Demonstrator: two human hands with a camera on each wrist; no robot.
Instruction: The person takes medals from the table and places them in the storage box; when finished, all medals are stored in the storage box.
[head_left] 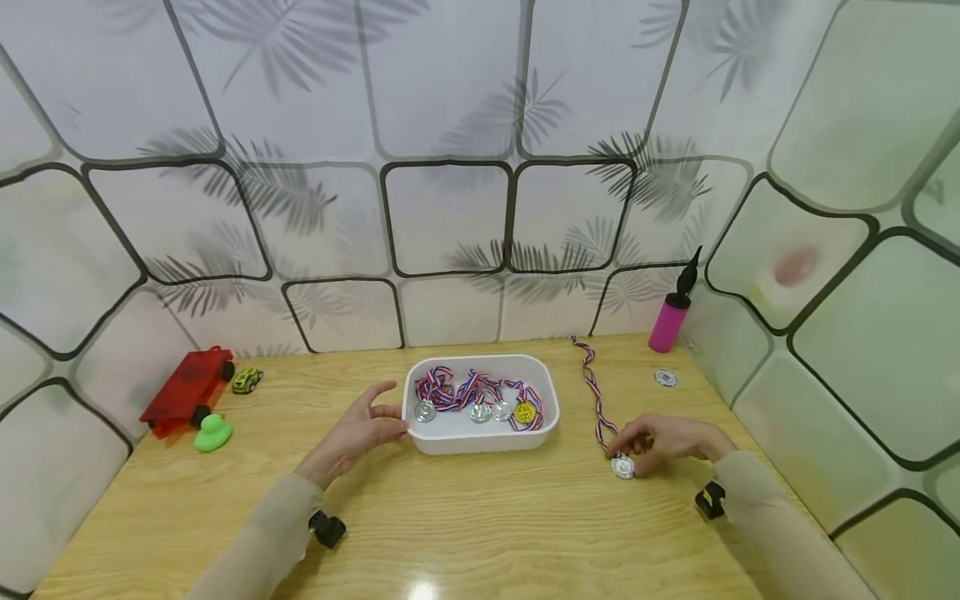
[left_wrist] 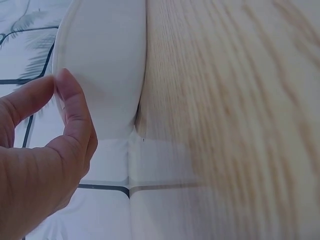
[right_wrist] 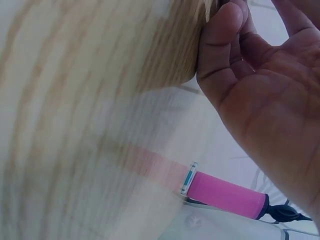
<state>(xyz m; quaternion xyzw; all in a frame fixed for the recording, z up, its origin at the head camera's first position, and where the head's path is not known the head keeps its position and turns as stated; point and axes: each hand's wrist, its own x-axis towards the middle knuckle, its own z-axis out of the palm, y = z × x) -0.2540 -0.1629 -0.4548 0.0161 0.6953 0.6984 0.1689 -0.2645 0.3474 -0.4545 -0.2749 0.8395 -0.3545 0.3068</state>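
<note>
My left hand [head_left: 366,429] is at the left end of a white tray [head_left: 480,445], its fingertips touching the rim and outer wall. Inside the tray lie several medals on striped ribbons: silver ones, such as a silver medal [head_left: 424,411], and a gold medal [head_left: 524,412]. Off to the tray's right, my right hand [head_left: 671,437] has thumb and forefinger around another silver medal [head_left: 622,466], close over the table. Its red, white and blue ribbon [head_left: 592,383] trails back toward the wall. In the right wrist view, curled fingers [right_wrist: 220,30] hide this medal.
At the left stand a red toy vehicle [head_left: 187,385], a small green toy car [head_left: 247,381] and a green rubber duck [head_left: 213,433]. A pink hand pump [head_left: 667,323] and a poker chip [head_left: 664,378] are at the back right. Patterned sheeting [head_left: 450,217] walls the table [head_left: 450,525].
</note>
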